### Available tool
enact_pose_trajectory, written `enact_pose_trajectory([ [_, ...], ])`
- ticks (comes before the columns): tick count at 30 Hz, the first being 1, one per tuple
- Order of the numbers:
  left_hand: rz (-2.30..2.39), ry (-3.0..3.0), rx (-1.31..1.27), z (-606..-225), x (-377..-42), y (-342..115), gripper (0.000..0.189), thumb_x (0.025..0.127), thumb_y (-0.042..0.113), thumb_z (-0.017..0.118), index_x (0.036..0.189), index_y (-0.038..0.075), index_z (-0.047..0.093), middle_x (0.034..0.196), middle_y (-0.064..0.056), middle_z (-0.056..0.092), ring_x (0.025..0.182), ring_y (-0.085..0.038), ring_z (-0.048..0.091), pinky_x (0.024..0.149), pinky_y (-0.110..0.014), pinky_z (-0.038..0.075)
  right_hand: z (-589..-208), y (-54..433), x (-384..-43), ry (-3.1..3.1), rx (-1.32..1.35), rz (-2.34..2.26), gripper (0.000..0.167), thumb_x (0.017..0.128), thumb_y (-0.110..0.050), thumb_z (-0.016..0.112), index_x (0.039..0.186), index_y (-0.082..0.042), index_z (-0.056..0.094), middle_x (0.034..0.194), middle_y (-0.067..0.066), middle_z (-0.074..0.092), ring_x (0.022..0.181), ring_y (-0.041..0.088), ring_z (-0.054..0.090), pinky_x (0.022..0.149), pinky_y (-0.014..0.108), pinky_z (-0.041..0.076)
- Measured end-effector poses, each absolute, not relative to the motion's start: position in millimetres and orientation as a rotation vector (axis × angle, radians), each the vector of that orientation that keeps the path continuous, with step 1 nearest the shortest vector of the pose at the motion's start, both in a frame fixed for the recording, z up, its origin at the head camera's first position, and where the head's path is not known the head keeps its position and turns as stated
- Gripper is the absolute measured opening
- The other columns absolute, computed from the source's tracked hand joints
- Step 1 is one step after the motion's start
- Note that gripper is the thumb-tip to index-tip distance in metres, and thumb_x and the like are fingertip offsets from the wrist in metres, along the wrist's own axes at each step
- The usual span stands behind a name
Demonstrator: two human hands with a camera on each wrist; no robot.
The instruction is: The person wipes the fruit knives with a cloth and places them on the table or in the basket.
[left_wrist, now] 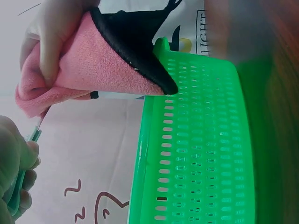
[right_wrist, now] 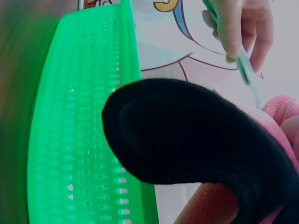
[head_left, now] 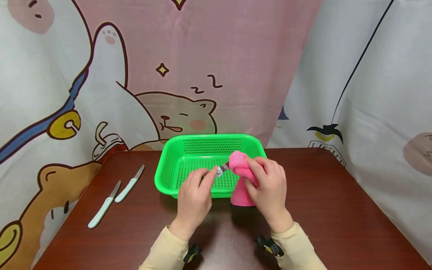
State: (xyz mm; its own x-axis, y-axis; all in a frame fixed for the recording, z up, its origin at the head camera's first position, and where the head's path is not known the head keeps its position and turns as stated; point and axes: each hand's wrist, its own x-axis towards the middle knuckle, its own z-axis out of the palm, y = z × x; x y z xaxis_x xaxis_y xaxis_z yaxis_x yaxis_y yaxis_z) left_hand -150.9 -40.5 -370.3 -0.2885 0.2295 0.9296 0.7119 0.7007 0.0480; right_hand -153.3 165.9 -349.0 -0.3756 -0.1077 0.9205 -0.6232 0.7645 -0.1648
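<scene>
My left hand (head_left: 195, 197) grips a small knife by its pale green handle (left_wrist: 18, 189), above the front of the green basket (head_left: 210, 137). The blade (head_left: 225, 167) points right, its tip hidden in a pink cloth (head_left: 243, 194). My right hand (head_left: 270, 185) pinches the cloth, bunched around the blade, between thumb and fingers. One end of the cloth hangs down over the basket's near right corner. A black side of the cloth (right_wrist: 168, 130) fills much of the right wrist view.
Two similar knives with pale green handles, a nearer knife (head_left: 102, 210) and a farther knife (head_left: 128, 187), lie on the left of the brown table (head_left: 320, 202), blades pointing away. Behind the table hangs a cartoon-print curtain (head_left: 229, 67).
</scene>
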Motion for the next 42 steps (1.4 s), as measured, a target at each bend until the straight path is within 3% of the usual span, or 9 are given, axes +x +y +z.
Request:
enact_pose_trajectory([
  [9, -0.581, -1.834, -0.734, -371, -152, -41, 0.024, 0.096, 0.001, 0.058, 0.118, 0.003, 0.067, 0.096, -0.013, 0.061, 0.076, -0.028, 0.06, 0.057, -0.039, 0.052, -343, 179, -155, -1.92, 0.472, 0.658, 0.038, 0.076, -0.009, 0.071, 0.115, -0.009, 0.07, 0.103, 0.016, 0.064, 0.088, 0.037, 0.06, 0.076, 0.055, 0.044],
  [13, -0.599, -1.834, -0.732, -371, -152, -42, 0.022, 0.098, 0.004, 0.057, 0.118, 0.003, 0.067, 0.096, -0.013, 0.061, 0.077, -0.028, 0.061, 0.058, -0.039, 0.052, -341, 182, -155, -1.915, 0.467, 0.65, 0.035, 0.079, -0.013, 0.068, 0.114, -0.008, 0.07, 0.101, 0.017, 0.063, 0.089, 0.037, 0.059, 0.075, 0.052, 0.043],
  [22, -0.637, -1.844, -0.701, -370, -152, -43, 0.028, 0.088, 0.0, 0.067, 0.116, 0.002, 0.067, 0.095, -0.013, 0.061, 0.079, -0.029, 0.061, 0.059, -0.041, 0.053, -340, 182, -155, -1.899, 0.459, 0.689, 0.036, 0.081, -0.02, 0.067, 0.114, -0.007, 0.07, 0.102, 0.017, 0.064, 0.092, 0.036, 0.059, 0.078, 0.05, 0.042],
  [31, -0.65, -1.871, -0.671, -371, -152, -46, 0.023, 0.094, 0.005, 0.065, 0.118, 0.002, 0.066, 0.096, -0.013, 0.061, 0.081, -0.029, 0.061, 0.061, -0.041, 0.053, -337, 173, -147, -1.864, 0.542, 0.719, 0.033, 0.081, -0.021, 0.066, 0.111, -0.007, 0.071, 0.101, 0.015, 0.064, 0.087, 0.033, 0.059, 0.076, 0.048, 0.041],
  [42, -0.659, -1.894, -0.652, -371, -150, -46, 0.033, 0.087, -0.002, 0.071, 0.119, 0.002, 0.065, 0.098, -0.014, 0.061, 0.083, -0.029, 0.061, 0.064, -0.041, 0.055, -345, 152, -142, -1.848, 0.665, 0.654, 0.032, 0.094, -0.031, 0.057, 0.113, -0.01, 0.071, 0.098, 0.014, 0.064, 0.084, 0.032, 0.061, 0.072, 0.05, 0.045],
])
